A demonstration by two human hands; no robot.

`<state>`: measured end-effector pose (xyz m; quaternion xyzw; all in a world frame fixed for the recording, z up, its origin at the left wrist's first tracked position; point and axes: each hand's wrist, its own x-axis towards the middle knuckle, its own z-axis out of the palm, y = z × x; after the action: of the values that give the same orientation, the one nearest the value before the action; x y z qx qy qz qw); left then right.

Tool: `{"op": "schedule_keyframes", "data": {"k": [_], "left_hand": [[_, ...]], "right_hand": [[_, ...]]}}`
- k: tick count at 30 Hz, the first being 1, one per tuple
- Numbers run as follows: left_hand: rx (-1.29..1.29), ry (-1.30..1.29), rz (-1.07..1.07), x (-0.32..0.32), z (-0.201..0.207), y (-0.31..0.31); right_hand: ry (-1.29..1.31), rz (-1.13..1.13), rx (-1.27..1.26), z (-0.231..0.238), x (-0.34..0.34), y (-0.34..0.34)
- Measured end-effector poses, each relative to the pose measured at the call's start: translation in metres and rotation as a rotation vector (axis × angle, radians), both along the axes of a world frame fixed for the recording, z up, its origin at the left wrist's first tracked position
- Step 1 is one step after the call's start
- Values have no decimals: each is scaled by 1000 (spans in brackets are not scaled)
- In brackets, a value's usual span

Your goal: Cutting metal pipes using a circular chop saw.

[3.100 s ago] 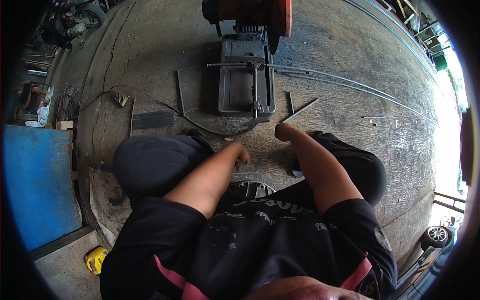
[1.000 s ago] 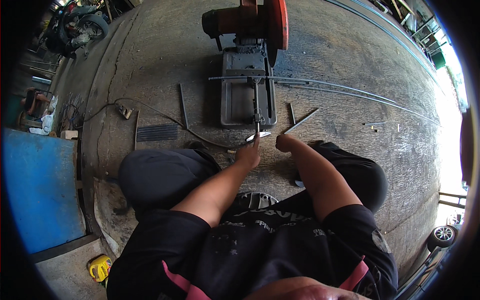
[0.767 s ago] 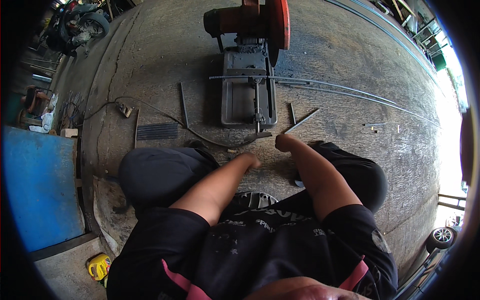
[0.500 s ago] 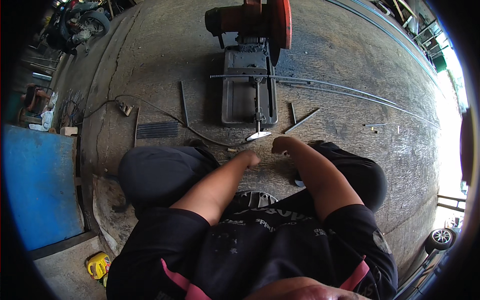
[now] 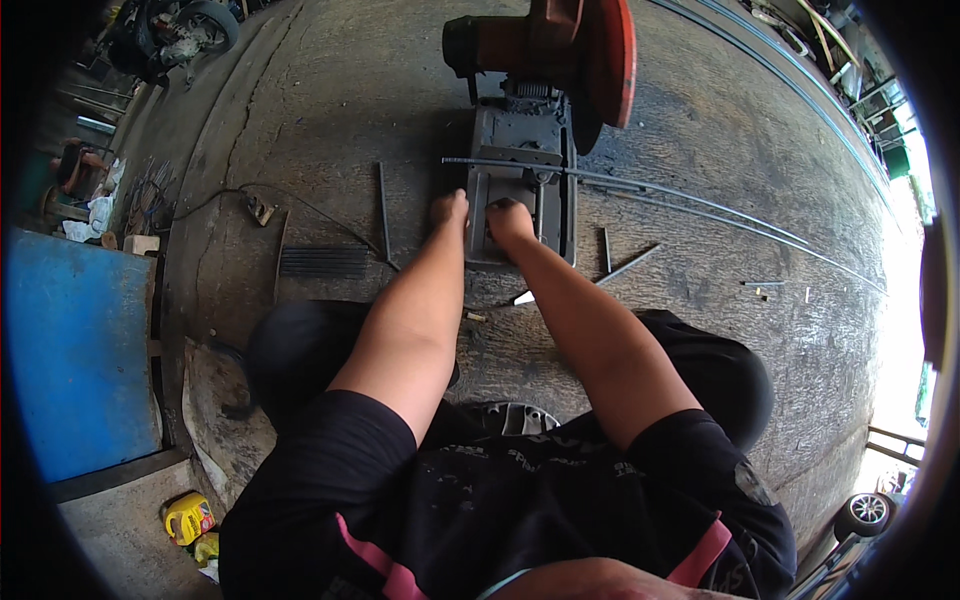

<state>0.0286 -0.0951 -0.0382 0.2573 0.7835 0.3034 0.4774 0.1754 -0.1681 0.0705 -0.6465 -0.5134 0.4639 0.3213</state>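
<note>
An orange and black cut-off saw (image 5: 585, 60) stands on the floor ahead, with its dark metal base (image 5: 520, 128) toward me. Both my arms stretch out to the base. My left hand (image 5: 452, 207) is curled by the left edge of the base. Over the bed, left of the clamp screw (image 5: 541, 210), my right hand (image 5: 510, 220) is curled with its knuckles up. Whatever either set of fingers holds is hidden. A long thin metal rod (image 5: 620, 180) lies across the base in the clamp and runs off to the right. The white clamp handle (image 5: 524, 298) shows partly beside my right forearm.
Left of the saw lie a row of cut dark rods (image 5: 323, 263), a single rod (image 5: 383, 210) and a cable (image 5: 310, 208). Short rod pieces (image 5: 628, 264) lie right of the base. A blue panel (image 5: 85, 355) and a yellow container (image 5: 188, 520) are at far left.
Both hands have moved forward, from the floor in front of the clamp handle to the saw base. The view has shifted slightly, so the saw appears further right.
</note>
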Motion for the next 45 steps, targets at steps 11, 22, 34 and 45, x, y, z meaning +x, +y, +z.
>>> {"op": "schedule_keyframes", "data": {"k": [11,22,34,45], "left_hand": [[-109,5,242,49,43,81],[104,-361,706,35,42,81],[547,-524,882,2,203,16],[1423,-952,-195,42,488,-35]], "right_hand": [[574,-359,-366,-74,-20,22],[668,-429,-354,-73,-7,36],[1046,-217,-132,69,-41,64],[1358,-115,500,374,0,13]]}}
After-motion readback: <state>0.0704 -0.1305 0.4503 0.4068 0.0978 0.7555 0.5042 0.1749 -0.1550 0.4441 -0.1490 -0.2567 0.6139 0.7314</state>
